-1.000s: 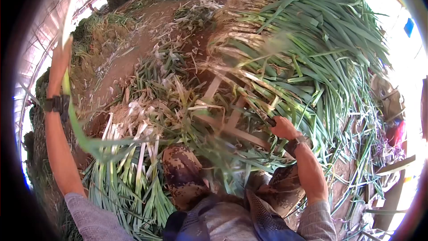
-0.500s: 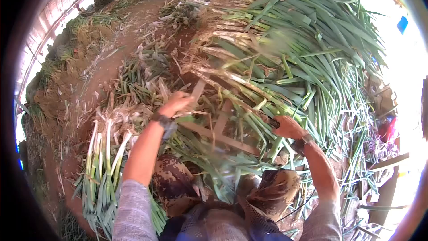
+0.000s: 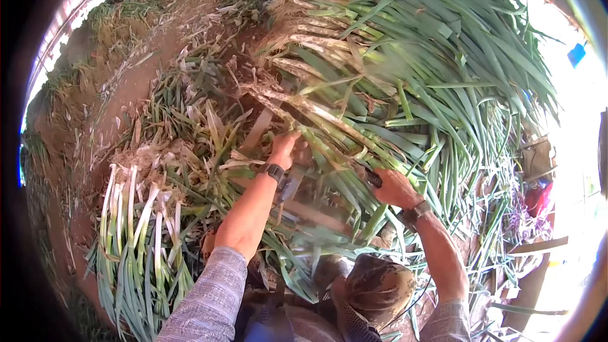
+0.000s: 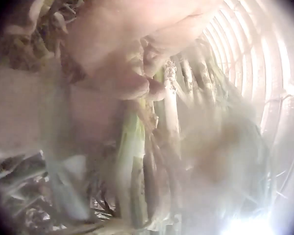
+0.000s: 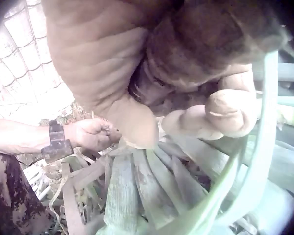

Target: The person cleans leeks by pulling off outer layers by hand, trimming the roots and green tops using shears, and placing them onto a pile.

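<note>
Pinched between the fingers of the left hand (image 3: 283,150), from what the left wrist view shows, is a long pale-green leek-like stalk (image 4: 132,137), at the near left edge of the big heap of long green leafy stalks with rooty, soil-stained ends (image 3: 462,69). The right hand (image 3: 396,189), by the heap's near side, has its fingers wrapped round a dark rounded handle (image 3: 374,179); can't tell what's on the end of it.

What's changed: a second ago the left hand was way out left of the heap, raised with a stalk. It's since swung back, so now both hands are working close together at the heap, and I'd say that means a fresh stalk is being picked up.

Surface, left to right: bare brown earth (image 3: 111,114) well left of the heap, then a bunch of clean white-and-green stalks (image 3: 130,215), then dry papery husks (image 3: 168,152), and a flat wooden slat (image 3: 316,215) just before the heap. Right of it there's a shiny red thing (image 3: 538,197) by purple strands (image 3: 524,218). Room's a bright shelter with a curved, ribbed wall (image 3: 57,31) far left of the heap.
</note>
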### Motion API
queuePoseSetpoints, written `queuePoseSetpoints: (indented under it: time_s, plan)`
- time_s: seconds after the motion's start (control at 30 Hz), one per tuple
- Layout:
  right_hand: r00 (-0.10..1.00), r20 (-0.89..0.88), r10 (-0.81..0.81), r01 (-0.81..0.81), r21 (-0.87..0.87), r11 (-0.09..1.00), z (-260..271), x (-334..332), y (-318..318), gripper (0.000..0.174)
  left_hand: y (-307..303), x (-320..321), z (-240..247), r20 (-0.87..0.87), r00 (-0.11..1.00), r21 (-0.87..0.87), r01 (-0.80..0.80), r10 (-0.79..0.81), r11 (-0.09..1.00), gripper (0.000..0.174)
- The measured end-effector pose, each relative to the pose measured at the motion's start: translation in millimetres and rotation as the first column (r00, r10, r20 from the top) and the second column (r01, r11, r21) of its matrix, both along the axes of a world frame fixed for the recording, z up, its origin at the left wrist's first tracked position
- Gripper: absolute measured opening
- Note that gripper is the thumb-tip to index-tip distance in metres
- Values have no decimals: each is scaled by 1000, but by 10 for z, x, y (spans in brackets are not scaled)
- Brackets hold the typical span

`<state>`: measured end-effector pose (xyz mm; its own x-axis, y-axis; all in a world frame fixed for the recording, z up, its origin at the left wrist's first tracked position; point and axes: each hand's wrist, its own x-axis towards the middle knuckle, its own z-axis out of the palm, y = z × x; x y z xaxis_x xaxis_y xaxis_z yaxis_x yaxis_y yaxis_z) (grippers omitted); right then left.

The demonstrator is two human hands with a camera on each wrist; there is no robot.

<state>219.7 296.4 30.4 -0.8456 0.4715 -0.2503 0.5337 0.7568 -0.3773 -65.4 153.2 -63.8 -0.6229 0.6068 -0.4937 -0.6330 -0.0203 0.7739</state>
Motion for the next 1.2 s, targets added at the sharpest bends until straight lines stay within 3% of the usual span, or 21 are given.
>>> queuePoseSetpoints:
  time_s: [0.13,0.3,0.37,0.5,0.63,0.73,0.8,0.87,0.93,0.97,1.0,1.07,1.1,1.13,1.2]
  plan:
    - [1000,-22,4,-5,-43,999,19,-202,26,34,64,-18,-167,-42,999,39,23,-21,999,14]
    - [998,-20,56,-54,57,997,26,-364,87,37,125,-32,-250,94,995,4,-38,38,999,12]
    - [998,21,60,-60,-21,998,186,-459,13,35,118,-30,-274,108,993,23,-49,47,999,12]
    - [995,-74,69,-69,2,998,146,-611,-3,42,34,18,-175,101,994,39,-35,31,999,12]
    - [996,-21,81,-81,-9,997,170,-705,-19,42,26,26,-166,103,993,83,-58,49,995,10]
    - [991,-67,112,-108,66,992,191,-707,-45,38,-18,84,-151,126,992,88,-5,-6,996,11]
    - [991,-51,122,-121,14,993,251,-651,-47,33,-17,222,-131,187,981,145,23,-50,989,10]
    - [994,-9,112,-112,-7,994,350,-545,-83,31,-90,470,5,196,978,88,51,-67,995,9]
    - [991,5,133,-133,-22,991,280,-349,-88,27,-230,689,5,12,953,143,298,-302,944,14]
    - [992,20,128,-128,-9,992,254,-219,-97,27,-308,777,1,171,940,182,266,-297,947,14]
    - [992,40,122,-122,5,993,294,-104,-150,28,-380,838,52,185,935,180,271,-303,945,14]
    - [995,80,66,-67,3,998,321,115,-226,27,-482,896,111,-39,948,83,317,-315,945,11]
    - [995,101,14,-15,4,1000,318,204,-270,28,-473,882,63,90,937,124,325,-337,938,13]
    - [994,105,14,-14,0,1000,293,287,-313,28,-490,927,14,96,936,122,326,-338,938,13]
    - [999,30,45,-45,-12,999,251,392,-383,28,-502,1041,-66,191,921,6,346,-340,938,20]
